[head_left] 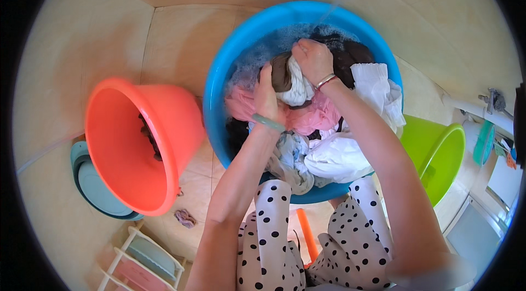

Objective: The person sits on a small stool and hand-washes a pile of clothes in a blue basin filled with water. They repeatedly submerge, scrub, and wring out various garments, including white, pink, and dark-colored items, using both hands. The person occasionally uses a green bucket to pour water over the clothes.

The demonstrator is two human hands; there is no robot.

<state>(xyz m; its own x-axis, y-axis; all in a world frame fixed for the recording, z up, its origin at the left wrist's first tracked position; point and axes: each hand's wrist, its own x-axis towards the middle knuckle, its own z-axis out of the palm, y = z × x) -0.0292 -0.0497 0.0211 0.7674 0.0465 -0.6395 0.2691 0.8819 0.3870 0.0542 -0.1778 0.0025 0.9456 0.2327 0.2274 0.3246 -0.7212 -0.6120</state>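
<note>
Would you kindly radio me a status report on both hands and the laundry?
Left hand and right hand gripping brown-and-white bundle; pink cloth crowding close beneath; suds toward tub's far side.

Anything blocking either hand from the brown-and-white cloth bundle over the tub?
Nothing visible: left hand and right hand already grip the brown-and-white bundle. The pink cloth lies nearer the wearer, not between.
</note>
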